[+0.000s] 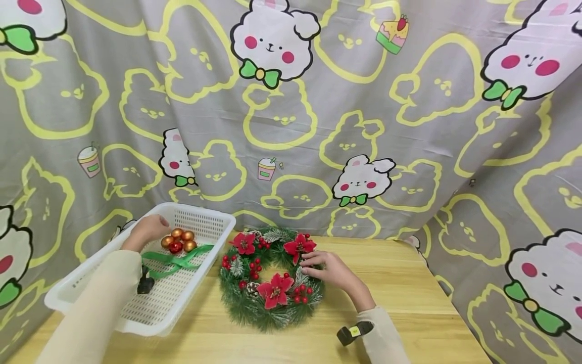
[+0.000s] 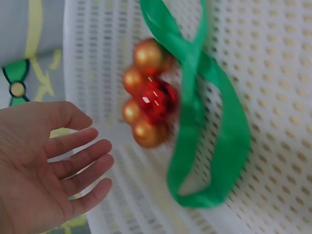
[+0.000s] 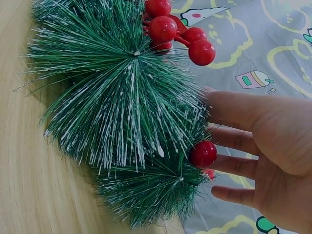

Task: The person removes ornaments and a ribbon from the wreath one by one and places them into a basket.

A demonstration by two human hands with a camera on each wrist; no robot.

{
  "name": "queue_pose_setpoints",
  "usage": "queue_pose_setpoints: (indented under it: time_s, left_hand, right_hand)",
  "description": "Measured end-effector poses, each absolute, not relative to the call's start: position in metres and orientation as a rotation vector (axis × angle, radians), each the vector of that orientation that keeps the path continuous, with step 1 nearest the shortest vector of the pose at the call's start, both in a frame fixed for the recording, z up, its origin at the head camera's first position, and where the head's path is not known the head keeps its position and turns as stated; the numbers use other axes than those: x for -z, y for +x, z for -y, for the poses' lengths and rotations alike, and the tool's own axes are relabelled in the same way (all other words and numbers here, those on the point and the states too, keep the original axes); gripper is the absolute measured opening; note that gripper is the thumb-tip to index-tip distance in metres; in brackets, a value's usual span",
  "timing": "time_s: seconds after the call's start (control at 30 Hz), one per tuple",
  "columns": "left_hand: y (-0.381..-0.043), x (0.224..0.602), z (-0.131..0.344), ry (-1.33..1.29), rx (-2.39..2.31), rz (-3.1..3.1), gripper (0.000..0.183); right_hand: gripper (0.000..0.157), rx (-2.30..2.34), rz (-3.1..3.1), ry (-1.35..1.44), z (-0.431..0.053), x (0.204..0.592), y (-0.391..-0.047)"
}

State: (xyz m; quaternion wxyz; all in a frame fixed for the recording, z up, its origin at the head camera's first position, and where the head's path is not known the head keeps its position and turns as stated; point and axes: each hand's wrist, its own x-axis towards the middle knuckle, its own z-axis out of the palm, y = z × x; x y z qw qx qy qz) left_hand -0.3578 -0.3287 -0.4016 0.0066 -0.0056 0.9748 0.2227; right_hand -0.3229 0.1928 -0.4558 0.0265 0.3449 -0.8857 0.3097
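My left hand (image 1: 147, 231) hovers over the left side of a white plastic basket (image 1: 213, 218), its fingers loosely bent and holding nothing. Beside it in the basket lie a cluster of gold and red bauble balls (image 2: 150, 100) and a looped green ribbon (image 2: 229, 141). In the left wrist view the left hand (image 2: 58, 163) is apart from the baubles. On the table a green wreath (image 1: 273, 318) lies flat, decorated with red flowers, red berries and a pinecone. My right hand (image 1: 332, 273) touches its right side, fingers extended along the needles; the right wrist view shows this hand (image 3: 273, 151) beside a red berry (image 3: 203, 154).
The wooden table (image 1: 391, 283) extends right of the wreath. A grey curtain (image 1: 291, 167) with rabbit drawings hangs behind and around it. The basket's near rim stands at the table's left, close to the wreath. A black strap mount (image 1: 350, 333) sits at the right wrist.
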Motion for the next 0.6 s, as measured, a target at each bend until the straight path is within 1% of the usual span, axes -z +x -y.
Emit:
queue_pose_setpoints:
  time_s: [0.1, 0.17, 0.4, 0.6]
  left_hand:
    - [-0.362, 0.394, 0.315, 0.002, -0.76, -3.101, 0.042]
    - [-0.366, 0.389, 0.303, 0.026, -0.815, -3.115, 0.045]
    - [-0.375, 0.37, 0.259, 0.147, -0.977, -3.167, 0.041]
    - [-0.376, 0.356, 0.221, 0.248, -1.065, -3.203, 0.038]
  right_hand:
    - [0.026, -0.957, 2.749, 1.062, -0.194, 0.455, -0.323]
    - [0.027, -0.948, 2.755, 1.066, -0.195, 0.454, -0.323]
    - [0.03, -0.939, 2.777, 1.069, -0.196, 0.451, -0.324]
    - [0.032, -0.962, 2.828, 1.044, -0.198, 0.444, -0.323]
